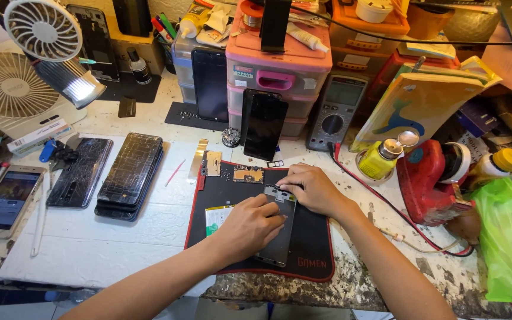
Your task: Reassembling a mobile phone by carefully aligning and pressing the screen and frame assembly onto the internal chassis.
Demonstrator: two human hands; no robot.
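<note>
On a black rubber mat with a red edge (312,249) at the near side of the bench (90,249), both hands press on an opened dark smartphone body (280,228). The left hand (250,228) lies curled over its left side; the right hand (312,189) grips its far end. A stack of cracked black phones (130,175) lies well to the left.

A cluttered repair bench held a stack of cracked phone screens (129,175) at left, beside a lit smartphone (6,200) and a white desk fan (10,86). Pink plastic drawers (278,71) stood at the back, with a grey multimeter (335,111) just beside them. A yellow pump bottle (381,157), a red tool (431,181) and a green plastic bag (509,237) sat at right.
</note>
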